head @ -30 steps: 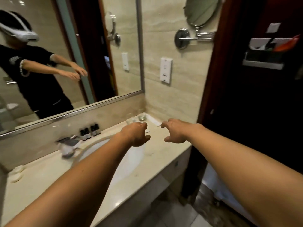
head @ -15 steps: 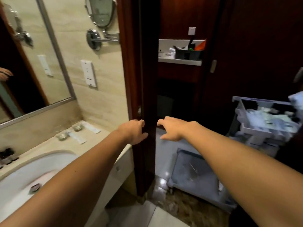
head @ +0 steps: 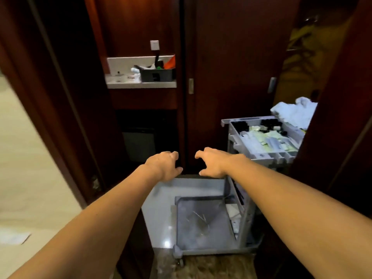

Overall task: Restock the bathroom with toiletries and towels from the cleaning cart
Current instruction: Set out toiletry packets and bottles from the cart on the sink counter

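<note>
The grey cleaning cart (head: 247,222) stands just outside the bathroom doorway, to the right. Its top tray (head: 235,135) holds several small dark bottles and pale packets of toiletries (head: 267,135). White towels (head: 293,112) are heaped at the tray's far right. The cart's low shelf (head: 203,220) looks almost bare. My left hand (head: 163,165) and my right hand (head: 211,162) are stretched out side by side in mid-air, fingers loosely curled, holding nothing. Both are short of the cart's tray, to its left.
Dark wooden door frames flank the opening on the left (head: 66,117) and right (head: 342,117). Ahead is a wood-panelled wall with a white shelf (head: 124,84) carrying a black caddy (head: 157,75). A dark recess (head: 145,137) lies under it. Pale bathroom wall (head: 22,168) is at the left.
My view has swung right, from the sink counter and mirror to the doorway and the cart. Both empty hands stayed stretched out in front of me.
</note>
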The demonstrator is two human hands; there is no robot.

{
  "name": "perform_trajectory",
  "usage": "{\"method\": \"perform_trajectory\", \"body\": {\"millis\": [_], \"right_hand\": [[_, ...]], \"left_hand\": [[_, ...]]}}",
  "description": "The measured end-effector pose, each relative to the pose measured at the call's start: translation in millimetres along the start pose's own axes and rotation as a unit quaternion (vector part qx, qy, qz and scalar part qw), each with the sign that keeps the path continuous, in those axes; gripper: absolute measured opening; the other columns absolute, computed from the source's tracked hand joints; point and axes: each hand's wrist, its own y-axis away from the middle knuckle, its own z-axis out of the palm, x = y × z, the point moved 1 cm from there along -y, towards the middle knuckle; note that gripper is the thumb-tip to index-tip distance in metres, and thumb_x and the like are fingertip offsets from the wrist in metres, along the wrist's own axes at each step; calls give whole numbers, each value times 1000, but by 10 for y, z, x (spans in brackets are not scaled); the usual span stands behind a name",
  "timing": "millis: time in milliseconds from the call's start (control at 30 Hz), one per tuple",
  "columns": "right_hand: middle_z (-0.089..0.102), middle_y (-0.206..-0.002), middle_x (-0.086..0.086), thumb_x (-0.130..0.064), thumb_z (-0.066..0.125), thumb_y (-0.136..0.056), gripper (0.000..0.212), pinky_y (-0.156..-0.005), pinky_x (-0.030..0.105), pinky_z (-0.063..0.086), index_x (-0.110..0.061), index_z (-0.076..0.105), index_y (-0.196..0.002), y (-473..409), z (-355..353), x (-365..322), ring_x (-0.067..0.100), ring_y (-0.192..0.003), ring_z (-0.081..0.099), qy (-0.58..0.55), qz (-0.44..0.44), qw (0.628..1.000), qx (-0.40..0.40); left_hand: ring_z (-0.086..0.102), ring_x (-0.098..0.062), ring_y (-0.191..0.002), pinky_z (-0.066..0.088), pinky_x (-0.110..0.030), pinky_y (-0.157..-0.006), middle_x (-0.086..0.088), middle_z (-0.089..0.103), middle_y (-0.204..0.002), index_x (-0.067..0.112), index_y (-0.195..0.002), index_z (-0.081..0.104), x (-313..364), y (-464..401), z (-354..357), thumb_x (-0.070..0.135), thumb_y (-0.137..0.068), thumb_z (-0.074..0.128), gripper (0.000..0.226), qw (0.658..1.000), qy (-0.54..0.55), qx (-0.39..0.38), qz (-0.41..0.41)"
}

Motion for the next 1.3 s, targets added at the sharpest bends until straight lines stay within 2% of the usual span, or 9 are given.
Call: {"method": "perform_trajectory", "body": {"millis": [467, 700, 833, 967, 1033, 1067, 1133, 1233, 1300], "right_hand": [[41, -140, 6, -36, 63, -93, 58, -100, 43, 45, -25, 39, -145, -524, -63, 1308, 29, -124, 49, -44, 165, 985, 15], [41, -138, 4, -38, 62, -94, 58, -84, 35, 41, -27, 38, -146, -932, -79, 2253, 30, -120, 51, -44, 224, 974, 6], [40, -144, 6, -39, 58, -97, 53, -90, 38, 45, -22, 41, -144, -1170, -223, 2861, 31, -122, 50, -35, 254, 966, -10], [44, -140, 8, -35, 53, -100, 46, -93, 39, 47, -18, 44, -142, -1358, -362, 3322, 31, -120, 51, -19, 275, 961, -14], [49, -127, 11, -28, 51, -100, 30, -88, 41, 48, -15, 53, -126, -1404, -349, 3472, 33, -110, 53, -7, 296, 955, -18], [50, -115, 12, -24, 50, -100, 15, -81, 40, 47, -13, 55, -109, -1422, -324, 3538, 33, -101, 53, 0, 312, 950, -18], [51, -98, 13, -23, 48, -101, 14, -73, 39, 42, -13, 50, -91, -1453, -284, 3636, 34, -90, 49, 12, 341, 940, -1], [58, -115, 12, -19, 55, -97, 22, -70, 37, 40, -10, 55, -117, -1495, -265, 3731, 33, -102, 58, 16, 378, 925, 19], [59, -122, 13, -18, 60, -94, 30, -71, 37, 44, -9, 55, -122, -1560, -224, 3807, 31, -109, 59, 0, 408, 913, 28]], "left_hand": [[57, -28, -116, 50, -44, -95, -5, 54, -132, 19, -135, 45, 708, -1743, 201, 49, -96, 52, 50, 982, -6, -34, 184], [57, -28, -116, 49, -45, -95, -5, 54, -130, 20, -131, 49, 1314, -2665, 280, 47, -96, 53, 45, 968, 9, -38, 246], [56, -31, -117, 49, -45, -95, -7, 54, -134, 18, -130, 49, 1711, -3240, 231, 44, -96, 52, 43, 962, 4, -39, 271], [51, -31, -125, 46, -42, -100, -8, 47, -143, 15, -141, 42, 2071, -3724, 182, 42, -99, 49, 50, 955, 8, -46, 293], [51, -31, -125, 46, -43, -100, -9, 47, -144, 15, -142, 40, 2225, -3893, 230, 41, -100, 49, 51, 951, 15, -55, 305], [51, -31, -125, 46, -44, -100, -9, 47, -144, 15, -143, 40, 2306, -3968, 269, 41, -100, 49, 51, 948, 13, -62, 311], [50, -31, -124, 46, -44, -100, -9, 47, -144, 15, -144, 39, 2445, -4109, 357, 40, -101, 48, 50, 944, 4, -68, 322], [51, -31, -122, 47, -45, -100, -9, 48, -141, 17, -143, 40, 2615, -4290, 486, 40, -101, 48, 48, 940, 8, -68, 336], [51, -31, -121, 46, -45, -100, -8, 49, -140, 18, -142, 41, 2696, -4418, 585, 40, -101, 48, 47, 935, 6, -76, 347]]}}
